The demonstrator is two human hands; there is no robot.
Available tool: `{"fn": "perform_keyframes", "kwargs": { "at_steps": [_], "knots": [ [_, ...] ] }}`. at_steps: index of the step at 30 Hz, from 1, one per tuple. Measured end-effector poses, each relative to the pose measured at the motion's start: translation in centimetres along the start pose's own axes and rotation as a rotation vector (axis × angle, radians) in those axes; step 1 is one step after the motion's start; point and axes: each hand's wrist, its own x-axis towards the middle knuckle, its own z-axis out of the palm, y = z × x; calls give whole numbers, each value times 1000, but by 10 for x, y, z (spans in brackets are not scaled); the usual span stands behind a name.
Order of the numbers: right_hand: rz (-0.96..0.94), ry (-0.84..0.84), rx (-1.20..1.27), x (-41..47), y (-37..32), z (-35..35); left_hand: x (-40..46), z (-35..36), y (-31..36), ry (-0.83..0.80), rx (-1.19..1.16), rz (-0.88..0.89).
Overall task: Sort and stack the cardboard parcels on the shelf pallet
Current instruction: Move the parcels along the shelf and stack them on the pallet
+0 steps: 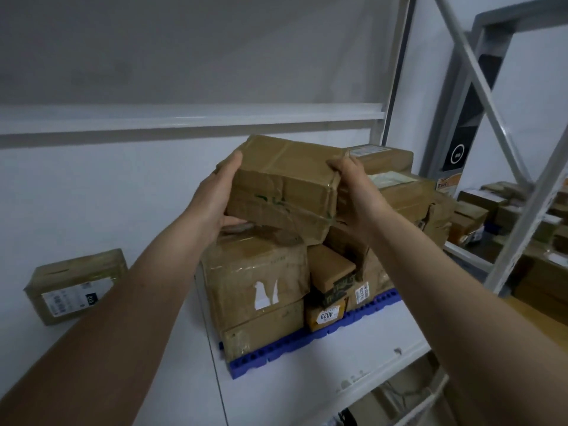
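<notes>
One head-worn wide-angle camera is looking forward and slightly down along both forearms — sitting close to the white shelf (307,379), facing the wall behind the stacked parcels (261,272).

Both forearms bare, extended forward and upward from the lower frame corners, converging on the held parcel (282,189).

Left hand (215,195): on the parcel's left end. Thumb laid up along the upper left edge, palm flat against the end face, fingers curled under the bottom edge; fingertips just visible beneath. Wrist roughly in line with the forearm.

Right hand (353,195): on the parcel's right end. Thumb hooked over the top right corner, palm against the end face, fingers hidden behind and below the parcel. Wrist bent slightly inward.

Hands sit opposite each other, parcel clamped between them, tilted.
</notes>
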Motion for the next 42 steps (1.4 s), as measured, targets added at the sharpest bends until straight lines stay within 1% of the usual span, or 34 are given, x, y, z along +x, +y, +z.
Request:
{"fn": "perform_keyframes", "kwargs": {
  "at_steps": [5, 10, 14, 16, 18, 20, 22, 24, 26, 29, 32, 35, 37, 39, 42],
  "knots": [
    [-12, 33, 38, 30, -1, -1, 24, 7, -2, -11, 37, 47],
    [90, 17, 130, 42, 0, -4, 28, 11, -14, 19, 92, 58],
    [76, 13, 37, 47, -4, -1, 26, 5, -11, 63, 81, 57],
    [81, -29, 2, 47, -6, 0, 22, 2, -10, 90, 56, 26],
    [111, -112, 1, 45, -6, -3, 19, 2, -9, 120, 61, -1],
    [138, -141, 7, 40, -6, -9, 17, 8, -8, 168, 76, -20],
    [137, -98, 81, 34, -5, -14, 18, 21, -7, 218, 75, -11],
    [130, -26, 202, 26, -4, -21, 18, 39, -8, 272, 94, 34],
    [126, 25, 286, 18, -3, -29, 18, 57, -11, 291, 208, 80],
    [96, 88, 330, 3, 3, -47, 17, 77, -22, 201, 331, 119],
    [51, 119, 274, -13, 9, -65, 19, 90, -36, 160, 453, 108],
    [23, 155, 215, -24, 13, -76, 15, 102, -50, 113, 655, 121],
    [5, 171, 193, -29, 15, -80, 12, 106, -61, 65, 747, 131],
    [-4, 183, 151, -32, 19, -82, 7, 107, -70, 60, 849, 119],
    [39, 195, 80, -32, 30, -81, 3, 105, -75, 77, 1030, 129]
  ]
}}
